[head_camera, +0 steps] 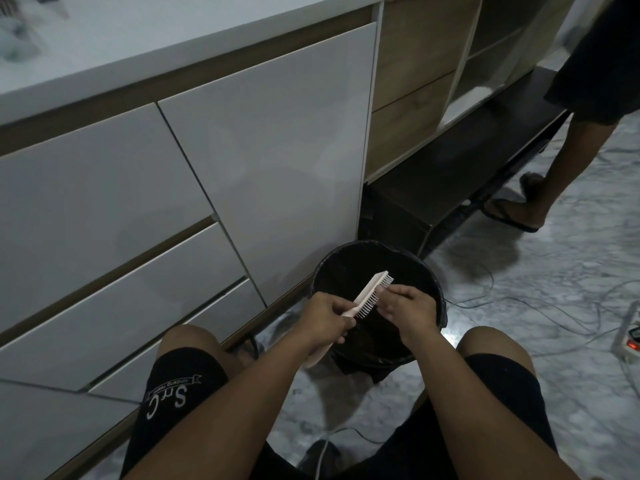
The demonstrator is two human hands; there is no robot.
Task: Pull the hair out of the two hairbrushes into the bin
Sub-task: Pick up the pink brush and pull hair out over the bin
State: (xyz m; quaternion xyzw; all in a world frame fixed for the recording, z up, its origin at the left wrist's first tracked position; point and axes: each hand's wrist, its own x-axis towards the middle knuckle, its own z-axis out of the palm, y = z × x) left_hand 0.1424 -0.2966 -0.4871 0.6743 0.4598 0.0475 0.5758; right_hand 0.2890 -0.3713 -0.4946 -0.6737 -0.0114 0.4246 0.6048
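A pale pink hairbrush (367, 288) is held over a black bin (346, 258) lined with a dark bag. My left hand (323, 320) grips the brush by its handle, with the handle's end sticking out below my wrist. My right hand (408, 306) is at the bristles, fingertips pinched on them near the middle of the brush head. Whether hair sits between those fingers is too small to tell. A second hairbrush is not in view. The inside of the bin is dark.
White cabinet drawers (138, 209) stand close on the left. A low dark shelf (450, 174) runs behind the bin. Another person's legs (540, 188) stand at the right. Cables and a power strip (628, 341) lie on the marble floor.
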